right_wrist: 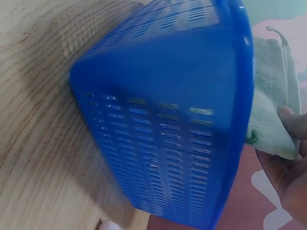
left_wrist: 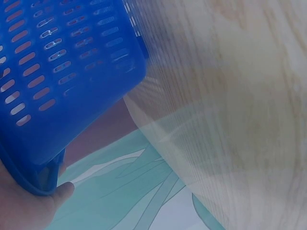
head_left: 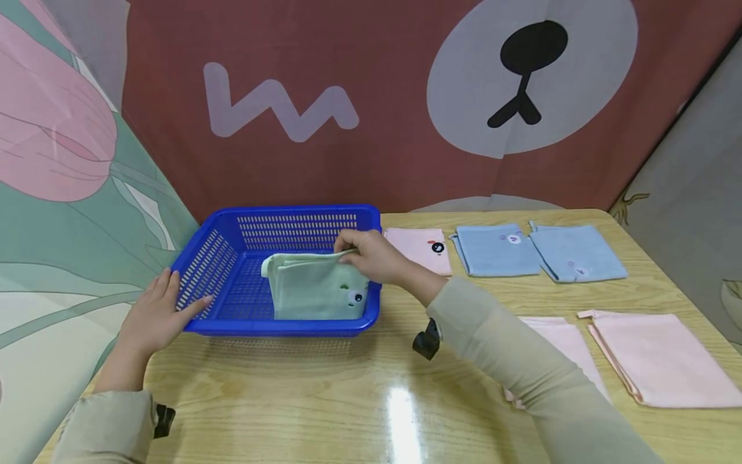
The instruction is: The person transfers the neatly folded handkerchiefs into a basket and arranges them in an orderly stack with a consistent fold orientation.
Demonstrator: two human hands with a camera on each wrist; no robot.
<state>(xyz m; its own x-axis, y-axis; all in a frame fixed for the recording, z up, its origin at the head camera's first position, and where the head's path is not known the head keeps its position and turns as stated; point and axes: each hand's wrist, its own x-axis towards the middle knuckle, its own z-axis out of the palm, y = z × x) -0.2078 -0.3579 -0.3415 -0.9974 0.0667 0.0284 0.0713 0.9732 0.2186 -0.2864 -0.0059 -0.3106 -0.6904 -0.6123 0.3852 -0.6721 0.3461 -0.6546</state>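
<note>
A blue plastic basket (head_left: 278,327) with slotted walls stands on the table. My left hand (head_left: 152,314) holds its near left corner, the fingers along the left side and the thumb at the front rim. In the left wrist view, the basket's rim (left_wrist: 33,184) lies against that hand (left_wrist: 29,206). My right hand (head_left: 373,256) pinches the top edge of a folded pale green towel (head_left: 315,290), at the basket's right end. The towel stands upright inside, a small animal face on its lower right. The right wrist view shows the thumb and fingers on the towel (right_wrist: 271,91).
Right of the basket lie a pink folded towel (head_left: 414,245) and two blue towels, one in the middle (head_left: 493,251) and one farther right (head_left: 576,251). Nearer are a pink towel (head_left: 666,361) and another (head_left: 565,341), partly hidden by my right sleeve. A printed cloth (head_left: 377,174) hangs behind.
</note>
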